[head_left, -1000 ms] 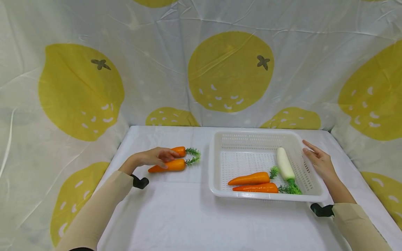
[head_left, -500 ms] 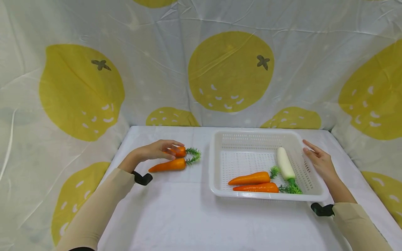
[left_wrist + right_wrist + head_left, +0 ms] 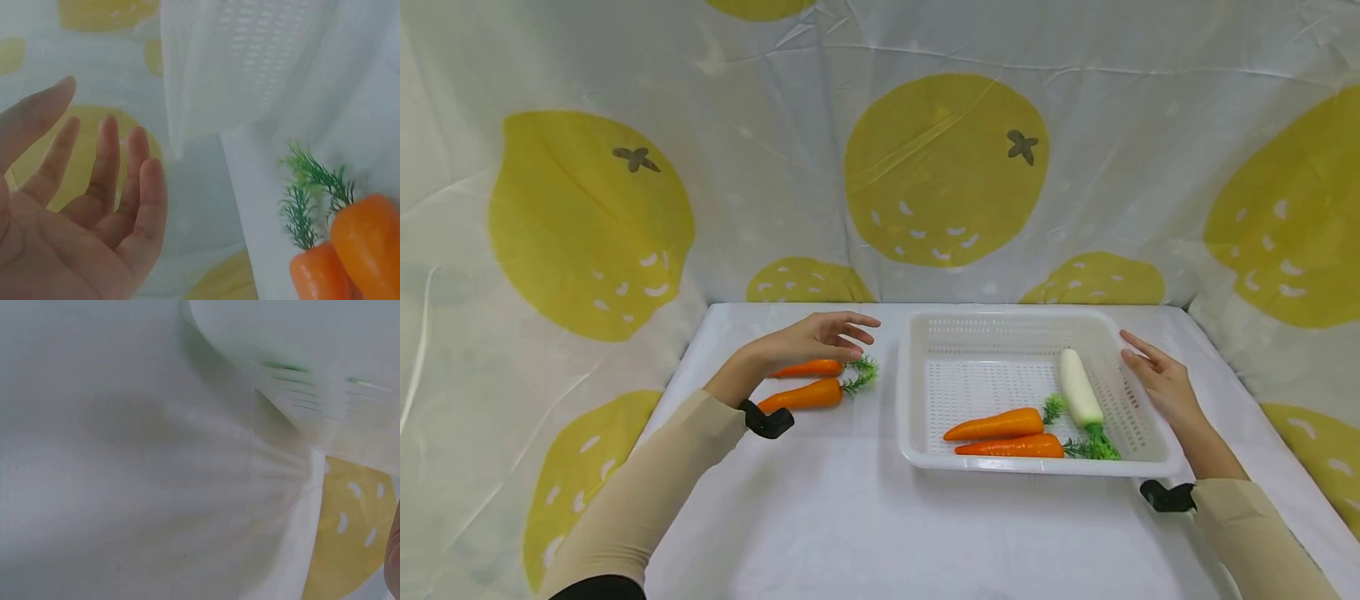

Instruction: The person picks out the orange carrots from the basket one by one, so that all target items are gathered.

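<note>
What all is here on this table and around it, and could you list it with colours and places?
Basket: 1, white, right half of the table
Basket carrots: 2, orange with green tops, front of the basket
Radish: 1, white with green leaves, basket's right side
Loose carrots: 2, orange with green tops, left of the basket
Table: 1, white-covered, centre
Backdrop: whitish with yellow fruit prints, behind and beside the table
Sleeves: 2, beige, both arms
Wrist devices: 2, black, one per wrist
Left hand: 1, bare, near the loose carrots
Right hand: 1, bare, at the basket's right rim
</note>
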Demonstrator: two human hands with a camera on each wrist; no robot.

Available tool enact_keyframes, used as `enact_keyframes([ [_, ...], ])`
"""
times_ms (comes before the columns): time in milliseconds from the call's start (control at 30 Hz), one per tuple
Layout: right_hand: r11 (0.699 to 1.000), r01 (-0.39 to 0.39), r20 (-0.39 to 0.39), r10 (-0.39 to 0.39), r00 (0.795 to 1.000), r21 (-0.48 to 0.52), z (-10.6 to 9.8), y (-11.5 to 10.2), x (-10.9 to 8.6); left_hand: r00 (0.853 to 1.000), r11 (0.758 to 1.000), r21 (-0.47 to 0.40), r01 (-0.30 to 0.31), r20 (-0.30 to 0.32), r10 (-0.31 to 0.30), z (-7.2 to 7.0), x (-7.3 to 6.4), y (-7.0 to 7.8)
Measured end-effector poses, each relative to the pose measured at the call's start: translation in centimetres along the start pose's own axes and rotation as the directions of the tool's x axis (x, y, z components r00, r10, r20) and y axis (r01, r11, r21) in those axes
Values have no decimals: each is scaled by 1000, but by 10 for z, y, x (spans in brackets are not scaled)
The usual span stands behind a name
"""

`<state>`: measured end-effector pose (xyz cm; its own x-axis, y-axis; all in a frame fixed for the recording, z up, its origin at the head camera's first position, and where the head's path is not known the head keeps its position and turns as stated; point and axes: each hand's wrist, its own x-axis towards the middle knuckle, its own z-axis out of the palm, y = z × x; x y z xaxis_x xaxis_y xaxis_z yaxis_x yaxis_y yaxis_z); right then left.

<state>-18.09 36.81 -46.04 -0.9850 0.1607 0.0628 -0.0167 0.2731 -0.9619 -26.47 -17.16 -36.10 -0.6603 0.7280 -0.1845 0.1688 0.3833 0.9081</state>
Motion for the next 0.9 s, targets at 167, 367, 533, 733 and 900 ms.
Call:
enact_keyframes([
  [167, 999, 34, -3, -34, 999, -22, 0, 4, 4, 1000, 1000, -8, -6, 0, 6, 12, 11, 13],
  [367, 999, 37, -4, -37, 999, -10, 2, 5, 5, 1000, 999, -25, -23, 18, 23, 23, 28, 23],
  [533, 997, 32, -16, -33, 999, -73, 1, 3, 3, 999, 999, -28, -46, 26, 47, 30, 42, 31],
  [733, 998, 32, -14, -33, 999, -50, 0, 0, 1, 994, 996, -25, -83, 66, 85, 41, 65, 39],
  [900, 997, 22, -14, -23, 1000, -79, 0, 4, 1, 994, 997, -43, -71, 78, 74, 56, 83, 43],
])
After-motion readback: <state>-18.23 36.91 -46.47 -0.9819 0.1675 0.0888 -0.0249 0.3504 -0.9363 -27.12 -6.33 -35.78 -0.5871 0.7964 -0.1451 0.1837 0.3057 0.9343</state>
